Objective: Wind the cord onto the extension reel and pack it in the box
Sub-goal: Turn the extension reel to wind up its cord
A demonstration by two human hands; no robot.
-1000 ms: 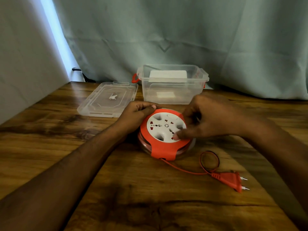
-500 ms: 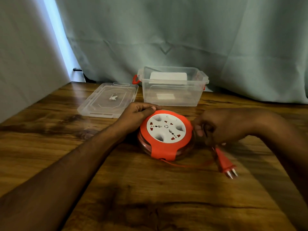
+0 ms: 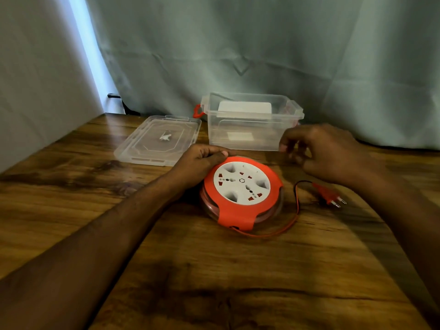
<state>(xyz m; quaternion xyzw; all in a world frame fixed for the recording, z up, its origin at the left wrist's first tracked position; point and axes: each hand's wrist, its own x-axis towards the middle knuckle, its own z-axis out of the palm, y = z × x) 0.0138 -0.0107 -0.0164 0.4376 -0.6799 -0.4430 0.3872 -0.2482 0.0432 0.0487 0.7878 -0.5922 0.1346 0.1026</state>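
Most of the cord (image 3: 289, 221) is wound; a short tail and the plug (image 3: 327, 196) lie on the desk (image 3: 214, 270) right of the reel (image 3: 241, 194). The box (image 3: 252, 122) stands open behind. The left hand (image 3: 202, 160) grips the reel's rim. The right hand (image 3: 326, 151), holding the plug half a second ago, now hovers loosely curled and empty.

Left hand (image 3: 202, 160) hides the reel's (image 3: 241, 194) rim at 10 o'clock; right hand (image 3: 326, 151) is motion-blurred; both forearms are cut off at the frame edges.
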